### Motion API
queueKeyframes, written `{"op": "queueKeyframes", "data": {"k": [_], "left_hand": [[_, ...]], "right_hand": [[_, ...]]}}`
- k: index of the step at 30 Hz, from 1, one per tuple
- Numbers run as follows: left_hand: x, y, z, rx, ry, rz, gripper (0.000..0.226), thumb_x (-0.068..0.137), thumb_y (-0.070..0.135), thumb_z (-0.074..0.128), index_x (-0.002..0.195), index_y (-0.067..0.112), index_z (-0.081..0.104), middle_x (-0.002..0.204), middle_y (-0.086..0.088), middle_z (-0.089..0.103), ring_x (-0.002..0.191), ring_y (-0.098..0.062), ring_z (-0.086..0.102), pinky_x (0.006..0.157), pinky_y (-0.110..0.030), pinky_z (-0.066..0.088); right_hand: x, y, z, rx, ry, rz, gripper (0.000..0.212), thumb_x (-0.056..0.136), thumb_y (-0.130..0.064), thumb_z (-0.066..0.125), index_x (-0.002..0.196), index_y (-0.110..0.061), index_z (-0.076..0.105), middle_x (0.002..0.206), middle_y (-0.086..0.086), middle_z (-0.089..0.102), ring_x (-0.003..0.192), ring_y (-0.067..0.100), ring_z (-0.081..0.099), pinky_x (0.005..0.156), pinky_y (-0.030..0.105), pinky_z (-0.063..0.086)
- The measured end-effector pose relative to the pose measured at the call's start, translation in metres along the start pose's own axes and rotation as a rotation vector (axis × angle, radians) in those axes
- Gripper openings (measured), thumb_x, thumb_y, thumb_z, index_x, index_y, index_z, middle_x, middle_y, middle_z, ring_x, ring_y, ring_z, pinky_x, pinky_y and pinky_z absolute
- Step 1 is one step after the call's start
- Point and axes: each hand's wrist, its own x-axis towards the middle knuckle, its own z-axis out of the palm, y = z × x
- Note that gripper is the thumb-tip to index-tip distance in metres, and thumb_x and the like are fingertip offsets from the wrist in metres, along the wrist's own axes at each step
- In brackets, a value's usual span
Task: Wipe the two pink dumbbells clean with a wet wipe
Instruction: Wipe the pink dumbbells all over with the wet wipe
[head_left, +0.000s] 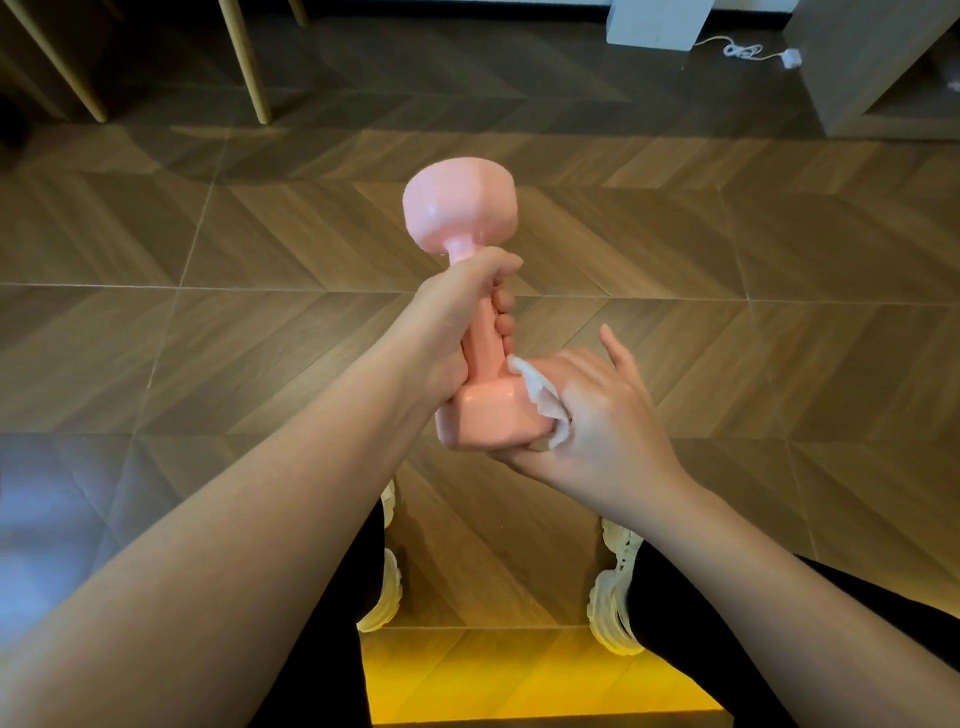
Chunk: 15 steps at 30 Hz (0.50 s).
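One pink dumbbell (460, 218) is hanging in mid-air at the centre of my feed, above the wooden floor (727, 312). It is tilting only slightly off upright, with one head pointing up and away and the other sitting low and nearer the camera.

From my station I am watching the left hand (447, 332) gripping the handle. Its fingers are wrapping right round the bar between the two heads, and the fingertips are showing on the bar's right side.

The right hand (602, 415) is cupping a white wipe (545, 400) against the right side of the lower head. The thumb is lying under the head, the other fingers are curving over it, and one finger is sticking out straight above the rest. The wipe is bunching between that palm and the pink surface, touching both. The fingers there are blurring, so I am not reading their exact lay.

Below the hands, two pale shoes (615, 597) are standing apart on the floor. Far back, wooden legs (249, 62) are rising at the top left. A white cable (743, 51) is lying coiled on the floor at the top right, beside a grey cabinet (872, 67).
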Motion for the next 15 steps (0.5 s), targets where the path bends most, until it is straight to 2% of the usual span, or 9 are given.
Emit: {"op": "queueKeyframes", "data": {"k": [3,6,8,11,13,15], "left_hand": [[-0.001,0.001,0.0,-0.038,-0.031,-0.018,0.026,0.088,0.022,0.064,0.07,0.021,0.045,0.052,0.007,0.043,0.04,-0.009,0.038,0.043,-0.019,0.036],[-0.001,0.002,0.0,-0.02,-0.039,-0.024,0.025,0.088,0.022,0.064,0.069,0.02,0.047,0.053,0.006,0.046,0.042,-0.009,0.041,0.043,-0.018,0.039],[0.0,0.001,0.0,0.007,-0.038,-0.025,0.026,0.088,0.023,0.065,0.067,0.019,0.049,0.055,0.004,0.049,0.044,-0.01,0.044,0.045,-0.019,0.04],[0.0,-0.003,0.003,0.041,-0.058,-0.017,0.032,0.088,0.024,0.063,0.061,0.021,0.047,0.052,0.005,0.046,0.044,-0.011,0.042,0.048,-0.022,0.039],[-0.001,-0.003,0.005,0.04,-0.063,0.006,0.037,0.089,0.025,0.063,0.057,0.021,0.044,0.049,0.005,0.042,0.041,-0.011,0.039,0.047,-0.023,0.037],[-0.002,-0.001,0.006,0.009,-0.067,0.015,0.037,0.089,0.025,0.061,0.058,0.021,0.042,0.046,0.007,0.038,0.039,-0.011,0.035,0.043,-0.02,0.033]], "right_hand": [[0.003,-0.002,-0.001,-0.003,0.006,0.01,0.049,0.065,-0.04,0.089,0.102,-0.013,0.07,0.088,-0.012,0.057,0.093,0.019,0.063,0.117,0.054,0.024],[0.001,0.0,0.0,-0.001,0.049,-0.019,0.049,0.063,-0.043,0.089,0.088,-0.009,0.065,0.082,-0.009,0.052,0.085,0.019,0.06,0.112,0.052,0.03],[0.0,0.005,0.001,-0.012,-0.009,-0.02,0.048,0.064,-0.043,0.086,0.092,-0.01,0.066,0.085,-0.006,0.058,0.09,0.019,0.06,0.116,0.048,0.025],[0.001,0.012,0.002,-0.045,-0.159,-0.004,0.049,0.068,-0.04,0.083,0.106,-0.014,0.067,0.099,-0.006,0.064,0.107,0.018,0.06,0.121,0.043,0.009],[0.003,0.012,0.001,-0.059,-0.163,-0.024,0.047,0.066,-0.039,0.083,0.101,-0.014,0.065,0.095,-0.009,0.059,0.105,0.017,0.059,0.121,0.047,0.013],[0.005,0.009,-0.002,-0.033,-0.071,-0.054,0.045,0.064,-0.046,0.082,0.089,-0.014,0.06,0.086,-0.012,0.047,0.093,0.016,0.056,0.116,0.049,0.023]]}}
